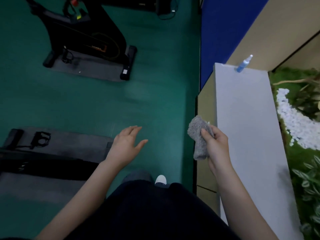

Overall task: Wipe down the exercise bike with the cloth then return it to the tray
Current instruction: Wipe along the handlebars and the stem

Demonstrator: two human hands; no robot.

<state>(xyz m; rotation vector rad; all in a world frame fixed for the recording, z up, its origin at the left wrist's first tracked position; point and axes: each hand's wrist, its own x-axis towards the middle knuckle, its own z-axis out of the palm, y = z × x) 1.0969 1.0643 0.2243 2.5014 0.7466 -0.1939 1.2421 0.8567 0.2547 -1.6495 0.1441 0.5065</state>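
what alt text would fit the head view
A person's right hand grips a fluffy grey cloth beside a white ledge bearing a blue spray bottle; the open left hand hovers over green floor, a black exercise bike ahead.

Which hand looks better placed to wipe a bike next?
Probably the right hand: it already grips the cloth. The left hand is open and empty, though it hangs nearer the closest bike.

I see open floor (155,101) between the far bike (83,32) and the near bike (43,163). At right, the ledge (245,122) runs free up to a bottle (243,65).
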